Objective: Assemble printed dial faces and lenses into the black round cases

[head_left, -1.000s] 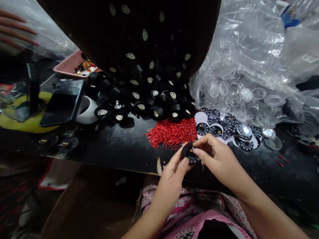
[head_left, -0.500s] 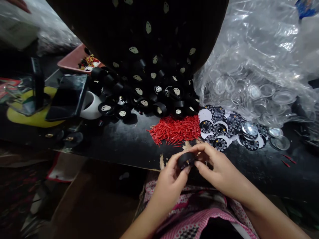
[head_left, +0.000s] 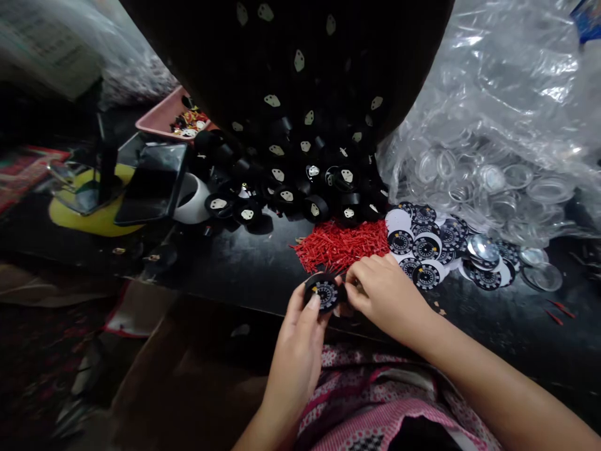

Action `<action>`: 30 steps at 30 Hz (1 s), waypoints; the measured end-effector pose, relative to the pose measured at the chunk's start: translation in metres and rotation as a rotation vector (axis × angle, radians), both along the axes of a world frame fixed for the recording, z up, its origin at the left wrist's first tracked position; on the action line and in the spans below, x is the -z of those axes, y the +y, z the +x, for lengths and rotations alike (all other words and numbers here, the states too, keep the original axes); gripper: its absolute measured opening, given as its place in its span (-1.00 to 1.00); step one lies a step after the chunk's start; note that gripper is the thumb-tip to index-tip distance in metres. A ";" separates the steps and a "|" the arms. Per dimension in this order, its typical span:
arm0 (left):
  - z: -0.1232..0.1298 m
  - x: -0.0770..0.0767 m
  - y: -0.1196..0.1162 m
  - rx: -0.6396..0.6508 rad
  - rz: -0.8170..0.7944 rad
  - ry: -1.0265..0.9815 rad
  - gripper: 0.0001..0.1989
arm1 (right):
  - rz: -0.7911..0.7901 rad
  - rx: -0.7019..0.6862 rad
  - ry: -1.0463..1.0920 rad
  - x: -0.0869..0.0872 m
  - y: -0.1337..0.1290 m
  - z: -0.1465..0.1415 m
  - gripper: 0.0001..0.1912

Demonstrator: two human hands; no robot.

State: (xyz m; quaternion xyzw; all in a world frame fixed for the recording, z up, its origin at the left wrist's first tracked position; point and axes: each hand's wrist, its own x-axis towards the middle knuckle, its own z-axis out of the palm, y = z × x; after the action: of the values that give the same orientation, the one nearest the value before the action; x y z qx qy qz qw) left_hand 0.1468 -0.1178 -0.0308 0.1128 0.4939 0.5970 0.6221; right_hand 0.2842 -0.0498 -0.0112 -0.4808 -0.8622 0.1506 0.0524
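Observation:
My left hand (head_left: 297, 326) grips a small round black gauge (head_left: 327, 294) by its rim, thumb on the face. A black dial with white markings and a yellow patch shows on it, tilted up toward me. At the gauge's right edge, my right hand (head_left: 382, 299) has its fingers pinched together; what they hold, if anything, is hidden. Just behind the hands lies a heap of thin red pointers (head_left: 340, 245). Printed round dial cards (head_left: 426, 247) overlap to the right of that heap.
Black round housings (head_left: 315, 208) spill from a large dark container (head_left: 347, 56) at the back. Clear plastic covers (head_left: 502, 188) fill a transparent bag at right. On the left are a phone (head_left: 153, 181), a white ring (head_left: 193, 203) and a pink tray (head_left: 157, 116).
The gauge has turned so its dial faces up toward me and has shifted left with my left hand. My right hand's fingers have closed together beside it. The view has moved slightly.

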 end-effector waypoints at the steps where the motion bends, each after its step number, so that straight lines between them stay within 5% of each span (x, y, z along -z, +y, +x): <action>1: 0.002 0.002 0.001 0.008 0.008 -0.008 -0.78 | 0.003 0.018 0.048 0.000 -0.002 0.003 -0.87; 15: 0.018 -0.003 -0.005 -0.060 0.132 -0.019 -0.77 | -0.408 0.294 0.616 -0.013 -0.016 0.027 -0.88; 26: 0.022 -0.004 -0.007 -0.008 0.139 -0.006 -0.72 | -0.600 0.392 0.795 -0.017 -0.022 0.035 -0.85; 30: 0.008 -0.008 0.002 -0.044 0.128 0.162 -0.68 | -0.692 0.446 0.893 -0.015 -0.026 0.040 -0.81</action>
State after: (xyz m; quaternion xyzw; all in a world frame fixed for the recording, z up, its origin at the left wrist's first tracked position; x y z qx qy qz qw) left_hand 0.1546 -0.1158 -0.0226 0.1895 0.5055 0.6297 0.5586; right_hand 0.3241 -0.0756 0.0041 -0.5294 -0.5365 0.5946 0.2801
